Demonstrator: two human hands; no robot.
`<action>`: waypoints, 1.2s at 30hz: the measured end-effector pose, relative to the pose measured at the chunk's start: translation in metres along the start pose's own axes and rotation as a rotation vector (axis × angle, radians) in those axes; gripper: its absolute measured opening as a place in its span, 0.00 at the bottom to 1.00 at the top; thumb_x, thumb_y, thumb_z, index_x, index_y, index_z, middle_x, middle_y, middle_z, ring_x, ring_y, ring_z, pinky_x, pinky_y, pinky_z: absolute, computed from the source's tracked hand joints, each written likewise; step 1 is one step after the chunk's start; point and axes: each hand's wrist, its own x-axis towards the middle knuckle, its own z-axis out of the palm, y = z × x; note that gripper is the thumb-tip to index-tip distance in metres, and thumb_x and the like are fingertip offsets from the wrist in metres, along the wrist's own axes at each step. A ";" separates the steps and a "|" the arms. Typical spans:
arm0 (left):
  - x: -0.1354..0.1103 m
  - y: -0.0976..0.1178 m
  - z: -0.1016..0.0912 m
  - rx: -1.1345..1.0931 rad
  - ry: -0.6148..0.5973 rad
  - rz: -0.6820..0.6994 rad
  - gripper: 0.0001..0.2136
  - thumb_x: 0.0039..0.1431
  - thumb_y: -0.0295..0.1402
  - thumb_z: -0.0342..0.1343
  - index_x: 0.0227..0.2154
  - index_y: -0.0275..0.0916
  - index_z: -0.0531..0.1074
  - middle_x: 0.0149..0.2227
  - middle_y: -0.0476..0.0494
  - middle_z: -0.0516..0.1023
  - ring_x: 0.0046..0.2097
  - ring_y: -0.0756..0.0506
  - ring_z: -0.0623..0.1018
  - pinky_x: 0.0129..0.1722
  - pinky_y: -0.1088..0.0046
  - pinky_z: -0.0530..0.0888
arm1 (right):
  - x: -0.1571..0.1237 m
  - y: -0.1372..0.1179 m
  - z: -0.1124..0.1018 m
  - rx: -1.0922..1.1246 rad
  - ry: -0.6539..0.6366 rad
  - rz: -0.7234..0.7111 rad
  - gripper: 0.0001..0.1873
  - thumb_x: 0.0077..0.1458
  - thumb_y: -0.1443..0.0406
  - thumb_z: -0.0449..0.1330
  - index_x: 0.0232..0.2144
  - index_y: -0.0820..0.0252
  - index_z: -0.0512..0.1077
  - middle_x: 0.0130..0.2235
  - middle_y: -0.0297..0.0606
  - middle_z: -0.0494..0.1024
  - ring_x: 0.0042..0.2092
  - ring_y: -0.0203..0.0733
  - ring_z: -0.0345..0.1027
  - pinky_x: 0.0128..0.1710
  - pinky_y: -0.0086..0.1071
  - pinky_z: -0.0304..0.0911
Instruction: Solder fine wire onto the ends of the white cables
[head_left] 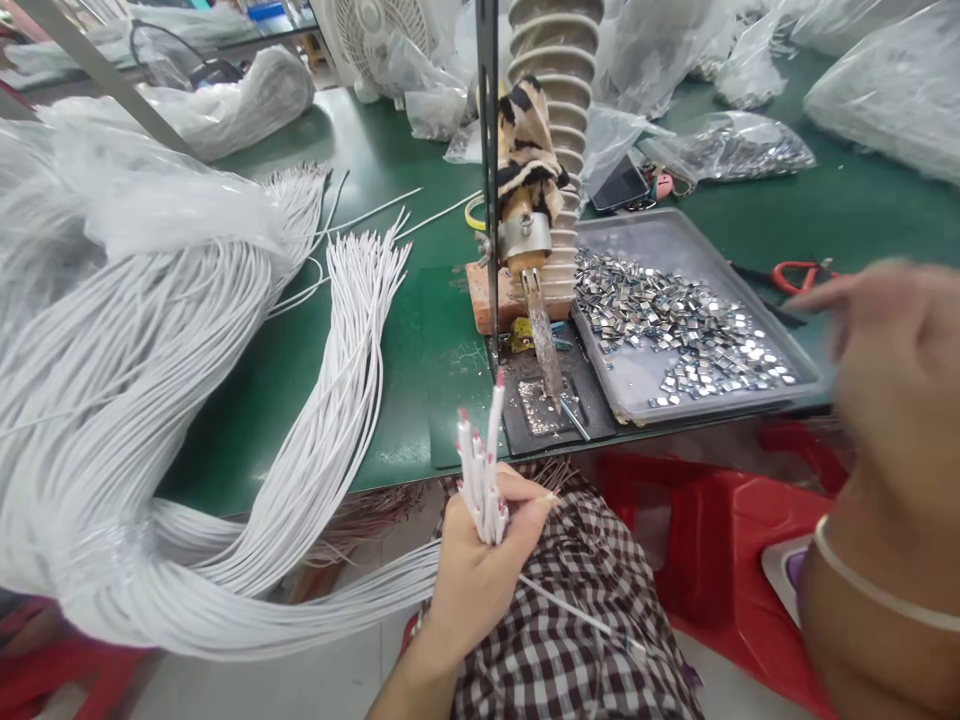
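Hands: two, left hand (487, 560) and right hand (900, 360)
White wires (191, 320): too many to count
Wire ends (478, 460) above the left hand: about ten, overlapping
Metal pieces (660, 305): too many to count
Tray (626, 375): one
Soldering iron (541, 335): one
Brick (484, 300): one
Hose (556, 45): one
Fan (369, 40): one
Phone (620, 185): one
Red-handled tool (796, 268): one
Yellow ring (472, 213): one
Plastic bags (896, 90): at least five, overlapping
Red stools (727, 545): at least one
Wristband (885, 599): one
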 end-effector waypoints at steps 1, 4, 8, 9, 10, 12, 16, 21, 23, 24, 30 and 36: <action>0.002 0.002 0.000 0.065 -0.004 0.054 0.07 0.61 0.25 0.58 0.28 0.39 0.77 0.27 0.51 0.73 0.29 0.50 0.69 0.31 0.73 0.64 | -0.026 -0.016 -0.005 0.088 -0.059 -0.093 0.23 0.68 0.58 0.50 0.29 0.61 0.79 0.25 0.43 0.79 0.33 0.44 0.78 0.31 0.36 0.65; 0.005 0.006 0.000 0.200 -0.063 0.168 0.09 0.59 0.20 0.57 0.28 0.39 0.76 0.27 0.52 0.72 0.30 0.50 0.71 0.32 0.74 0.65 | -0.084 -0.062 -0.012 0.557 -0.480 -0.213 0.08 0.64 0.64 0.58 0.36 0.56 0.78 0.31 0.36 0.83 0.30 0.38 0.77 0.31 0.29 0.71; 0.007 0.008 0.000 0.251 -0.134 0.216 0.07 0.62 0.23 0.56 0.30 0.39 0.74 0.27 0.51 0.69 0.30 0.49 0.70 0.30 0.74 0.64 | -0.103 -0.090 -0.004 0.914 -0.617 -0.027 0.07 0.60 0.71 0.60 0.34 0.56 0.78 0.30 0.32 0.82 0.29 0.33 0.76 0.31 0.22 0.71; 0.007 0.008 -0.001 0.254 -0.144 0.215 0.08 0.63 0.23 0.56 0.29 0.39 0.74 0.27 0.51 0.69 0.30 0.49 0.69 0.30 0.73 0.63 | -0.102 -0.091 -0.002 0.953 -0.617 0.012 0.09 0.59 0.72 0.60 0.32 0.56 0.78 0.29 0.32 0.82 0.29 0.32 0.75 0.30 0.21 0.70; 0.008 0.007 -0.001 0.254 -0.151 0.213 0.08 0.63 0.23 0.56 0.29 0.39 0.73 0.27 0.52 0.69 0.30 0.49 0.69 0.29 0.73 0.63 | -0.100 -0.090 0.000 0.984 -0.628 0.040 0.10 0.59 0.73 0.60 0.30 0.56 0.78 0.28 0.31 0.82 0.27 0.31 0.74 0.29 0.20 0.69; 0.009 0.007 -0.002 0.245 -0.164 0.209 0.08 0.63 0.23 0.56 0.29 0.39 0.72 0.27 0.52 0.68 0.30 0.50 0.69 0.30 0.74 0.63 | -0.096 -0.087 0.002 1.046 -0.677 0.089 0.11 0.59 0.72 0.59 0.28 0.56 0.77 0.26 0.31 0.80 0.25 0.30 0.73 0.26 0.20 0.68; 0.011 0.007 -0.002 0.226 -0.187 0.188 0.07 0.63 0.22 0.57 0.31 0.41 0.72 0.29 0.53 0.68 0.31 0.50 0.68 0.31 0.75 0.64 | -0.097 -0.082 0.002 1.111 -0.781 0.201 0.11 0.60 0.70 0.57 0.29 0.58 0.78 0.24 0.32 0.77 0.23 0.30 0.69 0.23 0.21 0.65; 0.012 0.004 -0.004 0.176 -0.194 0.205 0.06 0.63 0.26 0.59 0.31 0.42 0.74 0.28 0.53 0.69 0.31 0.50 0.69 0.31 0.75 0.64 | -0.101 -0.087 0.002 1.179 -0.968 0.438 0.10 0.60 0.64 0.58 0.27 0.61 0.72 0.20 0.30 0.70 0.20 0.29 0.61 0.19 0.22 0.57; 0.012 0.000 -0.006 0.080 -0.191 0.202 0.04 0.63 0.27 0.60 0.32 0.43 0.76 0.29 0.53 0.72 0.32 0.50 0.70 0.32 0.75 0.65 | -0.098 -0.088 0.003 1.268 -1.084 0.475 0.14 0.62 0.60 0.55 0.26 0.60 0.69 0.18 0.29 0.68 0.18 0.30 0.59 0.17 0.23 0.56; 0.013 -0.002 -0.008 0.033 -0.186 0.191 0.04 0.63 0.28 0.60 0.33 0.43 0.76 0.30 0.52 0.73 0.32 0.50 0.71 0.32 0.75 0.66 | -0.094 -0.087 0.004 1.251 -1.061 0.440 0.15 0.63 0.59 0.54 0.26 0.59 0.69 0.18 0.29 0.69 0.18 0.31 0.60 0.17 0.24 0.56; 0.015 -0.014 -0.013 -0.071 -0.095 0.137 0.06 0.64 0.28 0.60 0.36 0.45 0.80 0.34 0.50 0.74 0.37 0.50 0.73 0.37 0.78 0.69 | -0.045 -0.030 0.025 0.055 -0.383 0.081 0.14 0.62 0.65 0.52 0.35 0.61 0.77 0.38 0.49 0.80 0.41 0.54 0.73 0.36 0.42 0.64; 0.018 -0.008 -0.005 -0.065 -0.035 0.061 0.08 0.61 0.24 0.61 0.34 0.45 0.81 0.40 0.49 0.79 0.42 0.50 0.77 0.42 0.79 0.72 | -0.016 0.001 0.047 0.074 -0.494 -0.012 0.06 0.50 0.69 0.59 0.23 0.58 0.74 0.32 0.44 0.79 0.38 0.54 0.71 0.35 0.41 0.62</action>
